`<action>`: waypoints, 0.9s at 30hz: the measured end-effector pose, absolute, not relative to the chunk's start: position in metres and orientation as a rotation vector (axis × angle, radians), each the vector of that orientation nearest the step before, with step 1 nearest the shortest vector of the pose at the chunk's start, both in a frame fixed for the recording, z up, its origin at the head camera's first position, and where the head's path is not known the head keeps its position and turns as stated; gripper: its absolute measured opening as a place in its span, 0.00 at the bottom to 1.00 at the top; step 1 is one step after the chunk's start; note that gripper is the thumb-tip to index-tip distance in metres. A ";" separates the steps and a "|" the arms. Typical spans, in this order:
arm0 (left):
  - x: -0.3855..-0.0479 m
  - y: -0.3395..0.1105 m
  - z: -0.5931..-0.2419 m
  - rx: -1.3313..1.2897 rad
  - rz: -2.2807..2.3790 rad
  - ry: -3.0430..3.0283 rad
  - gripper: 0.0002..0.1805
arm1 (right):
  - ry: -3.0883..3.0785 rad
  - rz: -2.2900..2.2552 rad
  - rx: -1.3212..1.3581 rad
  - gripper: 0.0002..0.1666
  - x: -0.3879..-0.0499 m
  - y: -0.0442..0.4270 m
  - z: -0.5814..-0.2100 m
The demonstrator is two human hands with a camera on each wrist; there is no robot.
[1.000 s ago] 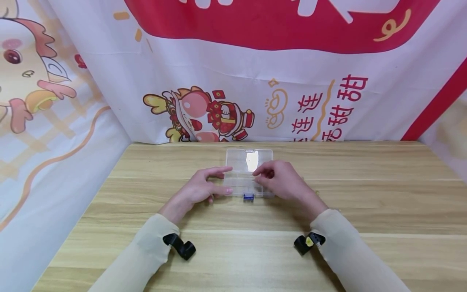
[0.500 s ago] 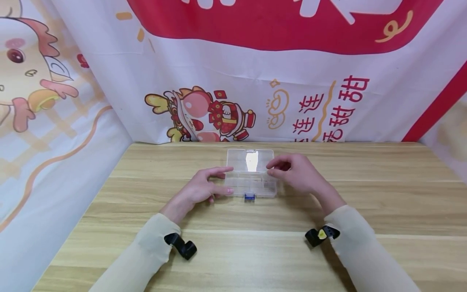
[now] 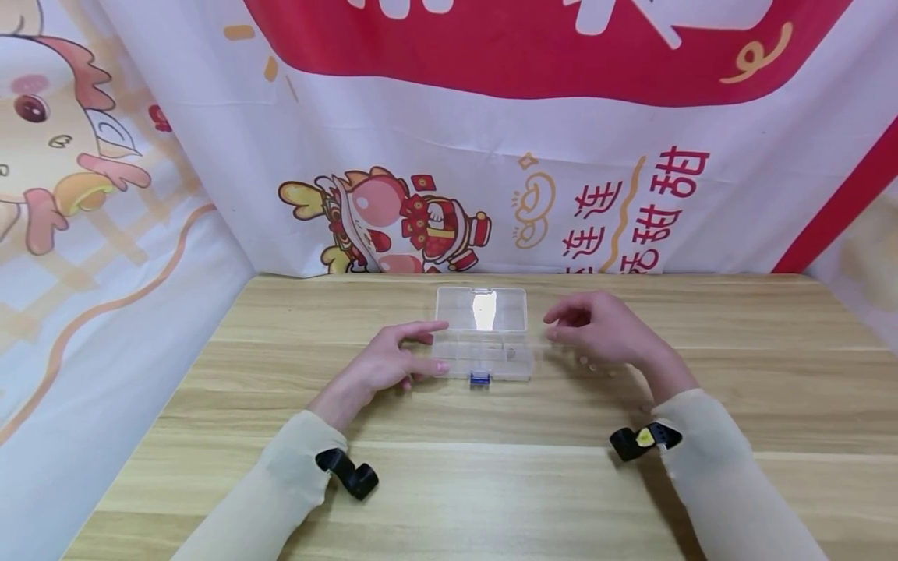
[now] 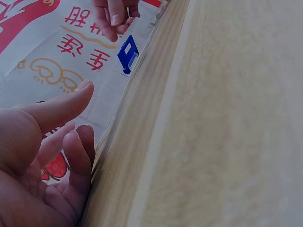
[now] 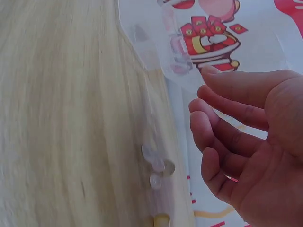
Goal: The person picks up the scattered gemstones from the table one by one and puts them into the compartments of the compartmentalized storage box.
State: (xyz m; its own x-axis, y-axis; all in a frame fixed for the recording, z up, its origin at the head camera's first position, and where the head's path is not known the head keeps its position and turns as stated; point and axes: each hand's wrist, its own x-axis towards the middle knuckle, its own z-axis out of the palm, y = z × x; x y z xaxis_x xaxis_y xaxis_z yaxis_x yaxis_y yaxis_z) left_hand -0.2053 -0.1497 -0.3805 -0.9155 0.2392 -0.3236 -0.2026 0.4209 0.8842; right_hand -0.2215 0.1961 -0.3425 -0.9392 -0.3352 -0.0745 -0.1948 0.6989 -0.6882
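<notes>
Touching a clear rectangular plastic box [image 3: 493, 361], likely light, stiff, best held by its sides, the left hand [image 3: 386, 358] lies straight-fingered; the right hand [image 3: 606, 329] curls loosely, empty.

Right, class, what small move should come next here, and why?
Probably lower the right hand to pinch one of the small clear pieces: that hand looks empty, the pieces lie close by on the table, and the box lies open, the left hand at its side.
</notes>
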 end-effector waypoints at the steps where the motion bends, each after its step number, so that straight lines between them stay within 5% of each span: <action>1: -0.205 -0.150 -0.381 0.031 1.500 2.278 0.37 | 2.706 -1.062 -0.427 0.15 -0.222 0.198 -0.343; 27: -0.206 -0.150 -0.381 0.010 1.499 2.276 0.37 | 2.637 -0.974 -0.400 0.20 -0.228 0.240 -0.355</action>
